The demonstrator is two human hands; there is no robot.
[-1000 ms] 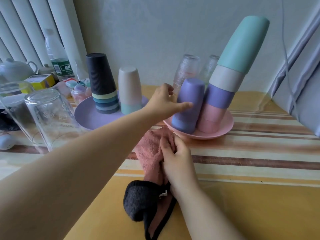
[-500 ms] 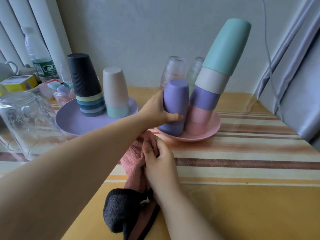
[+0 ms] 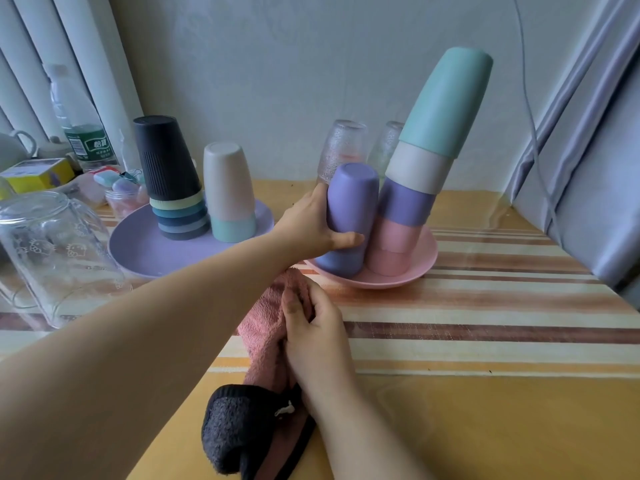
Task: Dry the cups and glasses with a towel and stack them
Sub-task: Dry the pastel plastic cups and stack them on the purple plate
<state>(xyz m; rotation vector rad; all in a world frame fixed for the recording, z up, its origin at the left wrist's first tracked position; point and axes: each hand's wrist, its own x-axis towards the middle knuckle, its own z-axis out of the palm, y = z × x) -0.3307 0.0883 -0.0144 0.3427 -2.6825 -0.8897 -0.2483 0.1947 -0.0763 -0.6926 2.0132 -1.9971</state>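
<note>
My left hand [image 3: 313, 226] grips an upside-down purple cup [image 3: 349, 206] that stands tilted on the pink plate [image 3: 415, 271]. Beside it on the same plate leans a tall stack of inverted cups [image 3: 426, 168], teal on top, then white, purple and pink. My right hand [image 3: 311, 327] holds the pink towel [image 3: 266, 327] on the table just in front of the plate; the towel's dark grey end [image 3: 235, 434] lies nearer to me. Two clear textured glasses [image 3: 343, 147] stand upside down behind the plate.
A purple plate [image 3: 138, 251] at the left carries a black-topped cup stack [image 3: 169, 178] and a white-and-teal cup [image 3: 228, 192]. A clear glass mug [image 3: 52, 251] stands upside down at the far left. A water bottle [image 3: 81, 126], small jars and boxes crowd the back left corner.
My left hand has closed round the purple cup, thumb across its front. The right hand stays on the towel. The camera has shifted slightly.
</note>
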